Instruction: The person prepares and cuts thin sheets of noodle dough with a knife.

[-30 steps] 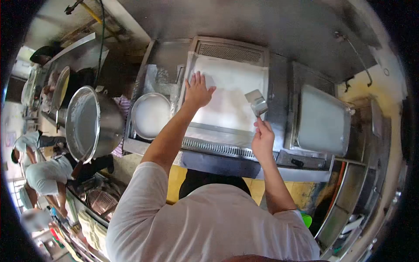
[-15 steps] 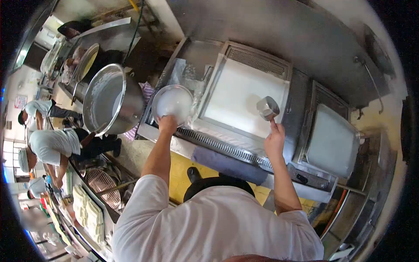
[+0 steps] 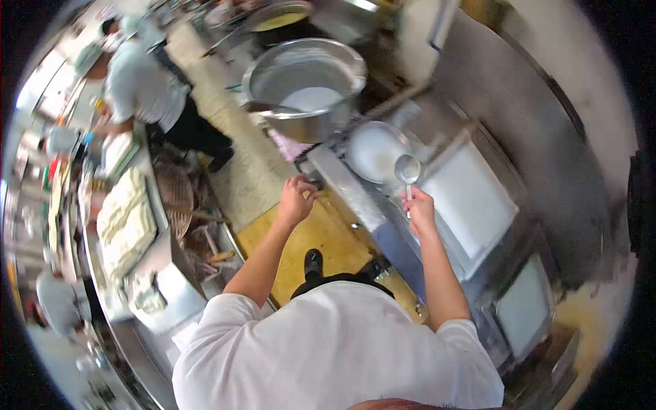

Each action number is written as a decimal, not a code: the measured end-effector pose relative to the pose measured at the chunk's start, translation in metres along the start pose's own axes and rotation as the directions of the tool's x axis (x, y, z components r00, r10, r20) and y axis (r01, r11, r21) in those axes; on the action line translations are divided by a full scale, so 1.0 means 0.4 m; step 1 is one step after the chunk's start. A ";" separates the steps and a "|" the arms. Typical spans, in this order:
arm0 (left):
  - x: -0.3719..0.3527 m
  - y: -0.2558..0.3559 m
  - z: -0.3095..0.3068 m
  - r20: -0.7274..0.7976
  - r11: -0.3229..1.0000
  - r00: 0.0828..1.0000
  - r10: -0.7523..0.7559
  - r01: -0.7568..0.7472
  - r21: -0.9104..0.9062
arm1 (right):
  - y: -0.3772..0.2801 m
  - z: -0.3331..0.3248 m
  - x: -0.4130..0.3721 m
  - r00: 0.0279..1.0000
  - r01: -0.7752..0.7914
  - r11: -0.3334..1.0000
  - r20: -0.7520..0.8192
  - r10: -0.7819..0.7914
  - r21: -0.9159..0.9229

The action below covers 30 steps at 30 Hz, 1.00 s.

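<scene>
My right hand (image 3: 420, 210) grips the handle of a small metal ladle (image 3: 408, 168). The ladle's round cup is beside the near rim of a metal bowl (image 3: 374, 152) filled with white liquid. Over the yellow floor my left hand (image 3: 296, 200) hangs in the air, its fingers loosely bent and apart with nothing in them. Right of the ladle lies a flat tray (image 3: 471, 201) covered with a smooth white layer, and another tray (image 3: 523, 307) with a whitish surface sits nearer on the right.
A large metal pot (image 3: 305, 82) with white liquid stands beyond the bowl. On the left, folded white cloth-like stacks (image 3: 128, 212) lie on a counter, near a round rack (image 3: 171, 184). A co-worker (image 3: 147, 89) stands at that counter. The yellow floor (image 3: 273, 239) lies between.
My view has turned left. My left hand has come off the bowl and moved over the floor. The ladle has gone from above the white tray to beside the bowl.
</scene>
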State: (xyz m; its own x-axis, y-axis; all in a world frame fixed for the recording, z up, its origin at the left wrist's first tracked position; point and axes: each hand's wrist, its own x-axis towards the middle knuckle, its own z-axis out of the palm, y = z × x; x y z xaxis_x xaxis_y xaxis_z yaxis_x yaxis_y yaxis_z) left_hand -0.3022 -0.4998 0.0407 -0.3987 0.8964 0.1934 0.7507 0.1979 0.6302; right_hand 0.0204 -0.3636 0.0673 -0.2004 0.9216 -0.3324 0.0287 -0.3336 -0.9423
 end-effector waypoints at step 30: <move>-0.908 -0.939 -0.960 -0.702 0.245 -0.193 -0.685 0.847 -0.472 | 0.184 0.128 0.198 0.978 -0.178 0.951 0.150 0.143 0.254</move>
State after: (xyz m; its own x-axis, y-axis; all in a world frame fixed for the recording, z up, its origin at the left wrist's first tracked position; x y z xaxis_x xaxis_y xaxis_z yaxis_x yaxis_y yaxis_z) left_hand -0.6416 -1.0518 0.0226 -0.8074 -0.5871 0.0585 -0.4022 0.6202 0.6735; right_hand -0.0434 -0.3252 -0.0265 -0.3384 0.8241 -0.4543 -0.1854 -0.5317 -0.8264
